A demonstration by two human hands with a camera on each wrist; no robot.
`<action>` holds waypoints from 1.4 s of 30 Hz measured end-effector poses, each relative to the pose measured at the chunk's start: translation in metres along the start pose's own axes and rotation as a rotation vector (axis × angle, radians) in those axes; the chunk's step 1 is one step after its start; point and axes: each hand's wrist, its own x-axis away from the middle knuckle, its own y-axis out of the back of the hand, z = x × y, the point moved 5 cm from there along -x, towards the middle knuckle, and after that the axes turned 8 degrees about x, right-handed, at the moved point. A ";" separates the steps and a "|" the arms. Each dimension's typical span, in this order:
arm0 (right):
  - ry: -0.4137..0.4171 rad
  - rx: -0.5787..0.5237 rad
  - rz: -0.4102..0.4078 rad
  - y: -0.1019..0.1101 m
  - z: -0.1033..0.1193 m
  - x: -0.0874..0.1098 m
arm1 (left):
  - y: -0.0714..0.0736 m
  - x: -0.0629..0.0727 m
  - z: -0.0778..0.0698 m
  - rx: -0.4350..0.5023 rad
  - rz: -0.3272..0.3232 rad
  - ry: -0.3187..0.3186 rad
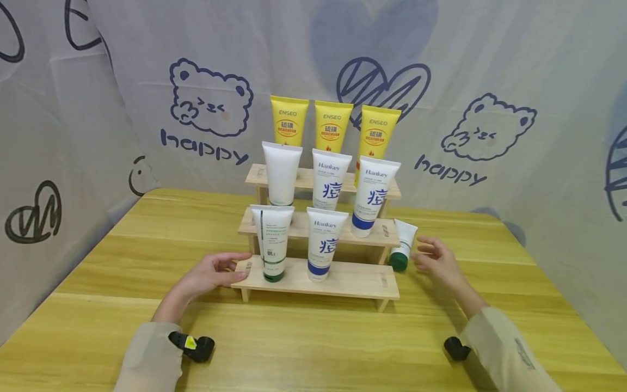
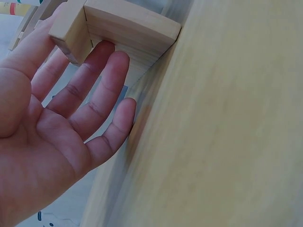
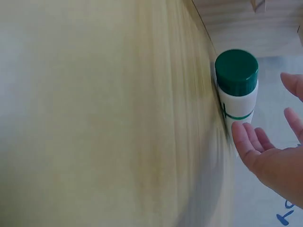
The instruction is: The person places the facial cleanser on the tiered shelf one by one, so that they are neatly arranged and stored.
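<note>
My left hand (image 1: 208, 277) grips the left end of the lowest step of a three-step wooden stand (image 1: 294, 288). In the left wrist view, fingertips reach beneath that wooden step (image 2: 137, 23). To the stand's right, a white tube with a green cap (image 1: 404, 239) lies on the table. My right hand (image 1: 439, 265) is beside it, fingers loosely bent with a gap to the thumb. In the right wrist view the fingertips overlap the tube (image 3: 239, 103); whether they touch it I cannot tell. On the lowest step stand a green-and-white tube (image 1: 274, 239) and a blue-and-white Hankey tube (image 1: 324, 242).
The middle step holds a plain white tube (image 1: 281, 174) and two Hankey tubes (image 1: 374, 188). Three yellow ENSEO tubes (image 1: 333, 125) stand on the top step. A printed cloth (image 1: 294, 49) hangs behind the wooden table (image 1: 313, 343).
</note>
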 end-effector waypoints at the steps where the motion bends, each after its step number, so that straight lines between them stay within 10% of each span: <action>1: -0.026 0.004 0.014 0.000 -0.002 -0.002 | 0.000 0.000 0.000 -0.001 0.001 -0.001; 28: -0.193 0.097 0.218 -0.018 -0.019 -0.039 | 0.002 -0.002 -0.001 0.001 -0.001 -0.012; 42: -0.256 0.006 0.105 -0.020 -0.019 -0.041 | 0.000 0.000 -0.001 0.015 -0.002 -0.005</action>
